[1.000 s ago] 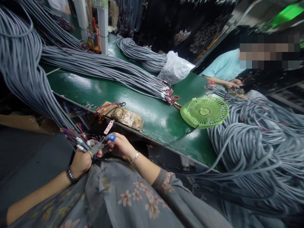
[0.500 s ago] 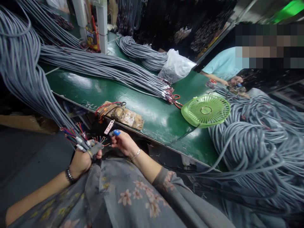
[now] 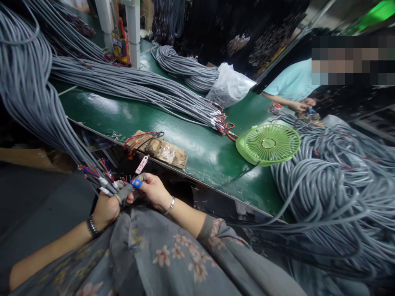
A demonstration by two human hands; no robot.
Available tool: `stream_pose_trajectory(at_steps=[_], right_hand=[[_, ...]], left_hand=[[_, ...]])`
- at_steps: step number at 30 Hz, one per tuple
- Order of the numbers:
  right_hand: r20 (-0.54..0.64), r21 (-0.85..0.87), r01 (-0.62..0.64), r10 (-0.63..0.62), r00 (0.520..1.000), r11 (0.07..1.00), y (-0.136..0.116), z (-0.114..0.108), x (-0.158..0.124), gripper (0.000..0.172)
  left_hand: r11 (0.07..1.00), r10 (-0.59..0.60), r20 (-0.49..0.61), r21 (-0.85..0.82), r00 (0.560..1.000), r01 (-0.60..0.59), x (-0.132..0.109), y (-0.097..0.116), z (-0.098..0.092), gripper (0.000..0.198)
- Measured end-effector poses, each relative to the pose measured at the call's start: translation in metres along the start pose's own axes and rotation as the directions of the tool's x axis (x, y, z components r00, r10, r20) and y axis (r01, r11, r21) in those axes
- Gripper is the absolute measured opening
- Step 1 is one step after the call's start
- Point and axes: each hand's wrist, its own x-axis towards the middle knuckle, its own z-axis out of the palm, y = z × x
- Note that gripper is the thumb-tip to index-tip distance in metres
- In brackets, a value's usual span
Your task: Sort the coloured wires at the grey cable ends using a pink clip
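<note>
My left hand (image 3: pixel 106 209) is closed around the end of a grey cable (image 3: pixel 125 191), its thumb in a grey finger cot. Thin coloured wires (image 3: pixel 126 179) stick out of that cable end. More stripped cable ends with coloured wires (image 3: pixel 94 172) fan out just left of the hand, hanging from a thick grey bundle (image 3: pixel 27 86). My right hand (image 3: pixel 152 190) is pinched at the wire tips, a blue cot (image 3: pixel 136 183) on its fingertip. Both hands sit low in front of the green bench edge, over my flowered grey clothing.
On the green bench (image 3: pixel 123 119) lie long grey cable bundles (image 3: pixel 138 88), a taped brown block with red wire (image 3: pixel 157 148), a green fan (image 3: pixel 268 144) and a plastic bag (image 3: pixel 230 86). A large coil of grey cable (image 3: pixel 333 193) fills the right. Another person in a light blue shirt (image 3: pixel 290 84) works behind.
My right hand had drawn a little away to the right half a second ago; it is back at the wire tips held by my left hand. The left hand has stayed put.
</note>
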Motion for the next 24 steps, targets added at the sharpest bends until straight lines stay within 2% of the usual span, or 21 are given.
stream_pose_trajectory(at_steps=[3,8,12,15,17,19,21,23,24], right_hand=[[0.017,0.044,-0.019,0.018,1.0,0.999,0.004,0.001,0.0,0.058],[0.086,0.132,-0.075,0.064,0.994,0.988,-0.003,-0.009,0.005,0.061],[0.076,0.199,-0.131,0.118,0.99,0.971,-0.021,-0.02,0.014,0.05],[0.188,0.156,-0.21,0.179,0.966,0.965,-0.032,-0.021,0.022,0.049],[0.276,0.135,-0.21,0.167,0.947,0.968,-0.036,-0.019,0.026,0.048],[0.265,0.125,-0.104,0.068,0.962,0.987,-0.034,-0.017,0.03,0.048],[0.132,0.065,0.094,-0.102,0.986,0.993,-0.03,-0.015,0.032,0.05],[-0.004,-0.046,0.246,-0.246,0.969,0.968,-0.025,-0.014,0.034,0.054],[-0.037,-0.079,0.271,-0.275,0.961,0.959,-0.023,-0.013,0.035,0.057]], left_hand=[[0.999,0.003,-0.035,-0.041,0.999,-0.004,0.001,-0.003,0.001,0.036],[0.992,0.007,0.002,-0.126,1.0,-0.007,-0.001,0.004,0.005,0.039],[0.976,-0.021,0.047,-0.216,0.999,0.03,-0.002,0.009,0.003,0.042],[0.975,-0.014,0.125,-0.22,0.992,0.042,0.0,0.011,0.002,0.045],[0.975,-0.013,0.175,-0.214,0.985,0.051,0.002,0.013,0.002,0.047],[0.978,-0.016,0.208,-0.2,0.978,0.059,0.006,0.015,0.003,0.048],[0.979,-0.031,0.214,-0.192,0.976,0.073,0.01,0.018,0.004,0.049],[0.977,-0.06,0.211,-0.19,0.976,0.101,0.014,0.021,0.005,0.05],[0.975,-0.078,0.214,-0.189,0.974,0.119,0.016,0.021,0.005,0.051]])
